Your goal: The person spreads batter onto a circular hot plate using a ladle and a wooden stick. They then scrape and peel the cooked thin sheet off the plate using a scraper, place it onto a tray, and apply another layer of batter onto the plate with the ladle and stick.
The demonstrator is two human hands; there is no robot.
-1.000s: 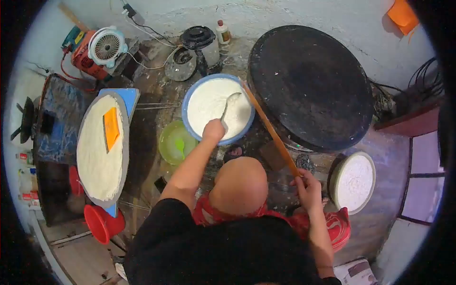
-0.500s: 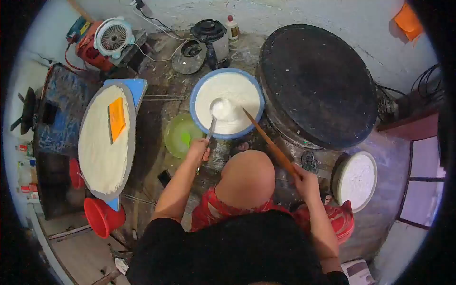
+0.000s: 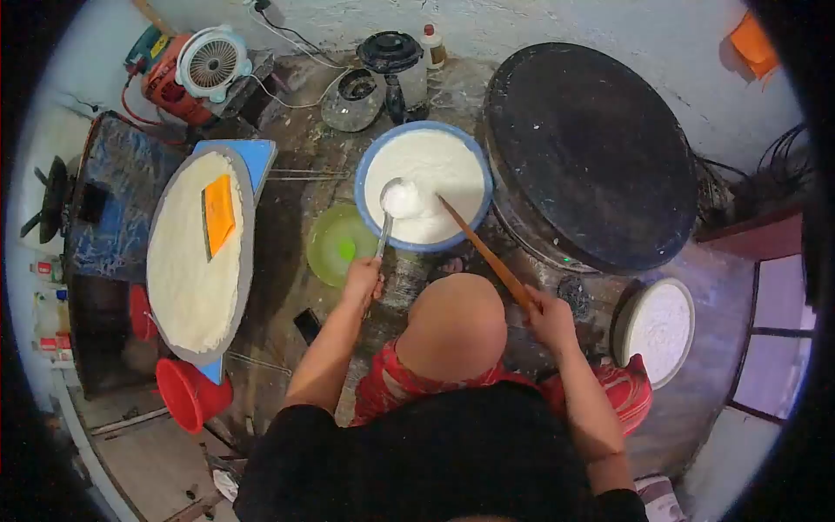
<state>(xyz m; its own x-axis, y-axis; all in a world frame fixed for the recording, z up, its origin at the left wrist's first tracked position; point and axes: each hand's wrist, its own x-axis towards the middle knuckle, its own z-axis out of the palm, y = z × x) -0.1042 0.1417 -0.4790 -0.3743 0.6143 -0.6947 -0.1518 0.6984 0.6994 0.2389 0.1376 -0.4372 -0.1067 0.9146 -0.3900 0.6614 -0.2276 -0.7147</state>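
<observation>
A blue-rimmed basin [image 3: 360, 193] of thick white batter [image 3: 444, 161] stands in front of me. My left hand [image 3: 364, 280] is closed round the handle of a metal ladle [image 3: 384, 237], whose bowl is full of white batter and sits over the left part of the basin. In my right hand [image 3: 550, 320] is a long, tapered wooden stick [image 3: 489, 255]. Its thin tip reaches the batter, just right of the ladle. Whether the ladle's underside touches the batter I cannot tell.
To the right stands a large round black griddle [image 3: 591, 157], with a tub of white powder [image 3: 658, 335] below it. A green basin [image 3: 323, 248] lies left of the batter. Further left, an orange scraper [image 3: 219, 216] rests on a pale flat sheet [image 3: 187, 287] over an oval board.
The view has shifted slightly. Within the basin, the ladle and the stick's tip have both moved a little to the left. Each hand keeps its grip.
</observation>
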